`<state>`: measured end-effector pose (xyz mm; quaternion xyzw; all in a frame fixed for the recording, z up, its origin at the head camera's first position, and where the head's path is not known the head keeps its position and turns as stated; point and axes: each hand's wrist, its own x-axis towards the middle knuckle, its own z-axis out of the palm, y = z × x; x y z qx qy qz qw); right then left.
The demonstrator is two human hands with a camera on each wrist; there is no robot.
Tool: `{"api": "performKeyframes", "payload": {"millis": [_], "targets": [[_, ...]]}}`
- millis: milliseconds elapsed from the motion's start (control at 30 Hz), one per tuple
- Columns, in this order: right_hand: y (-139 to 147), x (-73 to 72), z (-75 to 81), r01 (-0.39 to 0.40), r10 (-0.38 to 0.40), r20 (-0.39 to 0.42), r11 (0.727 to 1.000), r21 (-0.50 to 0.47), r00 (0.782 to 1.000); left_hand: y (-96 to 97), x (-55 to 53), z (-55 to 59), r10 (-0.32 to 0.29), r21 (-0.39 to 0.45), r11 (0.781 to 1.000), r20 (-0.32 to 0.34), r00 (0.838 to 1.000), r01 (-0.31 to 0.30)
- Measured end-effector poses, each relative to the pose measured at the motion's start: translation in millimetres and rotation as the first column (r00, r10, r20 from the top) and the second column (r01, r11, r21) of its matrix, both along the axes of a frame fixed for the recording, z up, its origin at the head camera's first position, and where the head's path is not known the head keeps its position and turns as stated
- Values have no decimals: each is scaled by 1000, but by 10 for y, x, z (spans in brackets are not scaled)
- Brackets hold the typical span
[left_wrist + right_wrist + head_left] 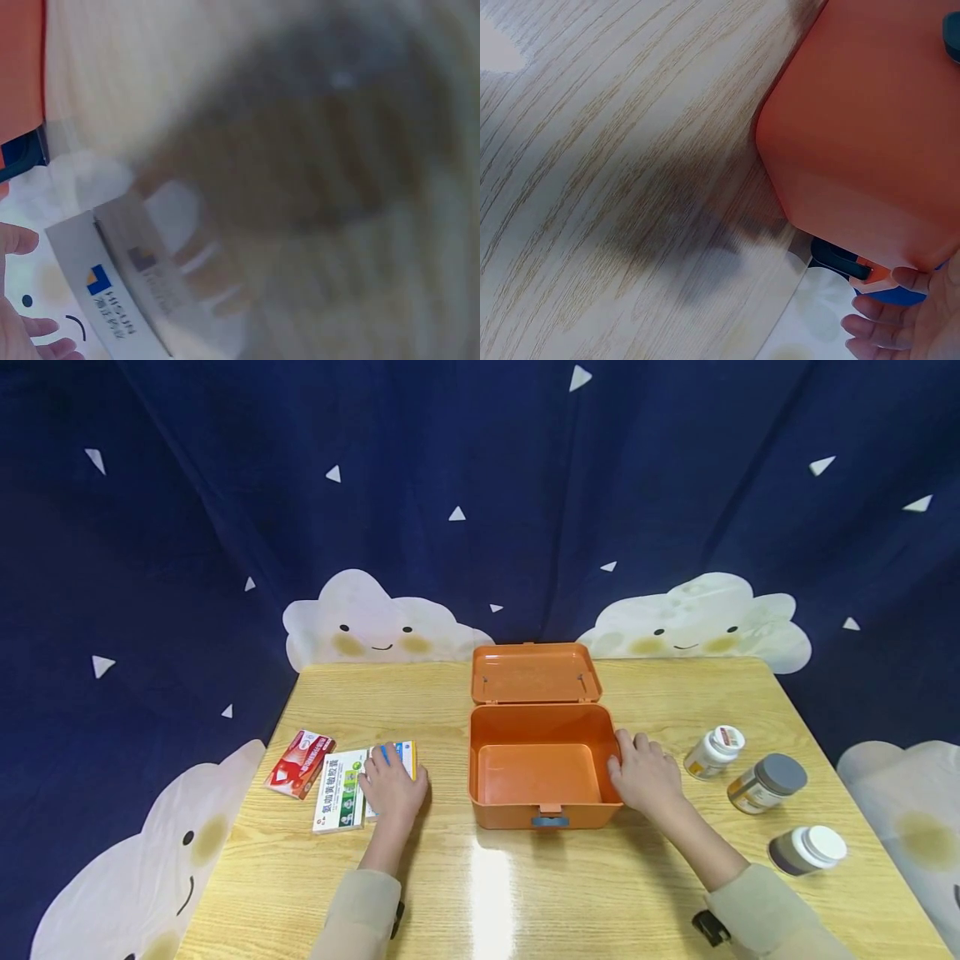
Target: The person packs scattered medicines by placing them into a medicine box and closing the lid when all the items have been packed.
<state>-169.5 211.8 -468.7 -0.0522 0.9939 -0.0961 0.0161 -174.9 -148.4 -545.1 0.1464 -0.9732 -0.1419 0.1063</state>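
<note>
The left hand (393, 785) is over a blue-and-white carton (407, 752) on the left side of the table (615, 902), its thumb well apart from the fingers in a wide, relaxed spread. From the left wrist, a gap shows between the fingertips and the edge of a carton printed with HISUN (the table's shine mirrors both carton and fingers).

Just beside the blue-and-white carton lies a white-and-green carton (337, 793), and beyond that, farther left, a red-and-white carton (300, 766) lies at a slant.

In the middle of the table is an orange case (532, 772), its lid (536, 674) tipped back at the far side and a blue-grey latch (550, 821) on its front. The right hand (647, 772) holds the case's right wall at the rim, thumb over the inner side and fingers outside (in the right wrist view the lower fingers hang loosely curved, away from the wall).

To the right are a white bottle (708, 756), a jar with a grey lid (767, 783) and a dark-labelled bottle with a white cap (806, 850), each apart from the next. Behind the table hangs a navy curtain (412, 443) with smiling clouds and white triangles.
</note>
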Motion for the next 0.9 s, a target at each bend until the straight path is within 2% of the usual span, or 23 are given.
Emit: {"api": "performKeyframes", "payload": {"millis": [167,300,400,900], "targets": [[-2,-4,9,-3,3,10,1000,1,1000,-37,52,-66,12,6,1000,16,1000,-12],[-8,2,19,3,-3,14,1000,-5,1000,-54,88,-92,22,25,999,54,998,-23],[-12,6,19,9,-9,12,1000,-18,1000,-55,117,-94,30,43,998,84,996,-34],[-14,1,16,17,-16,25,999,-28,1000,-54,148,-84,54,100,993,113,992,-65]]}}
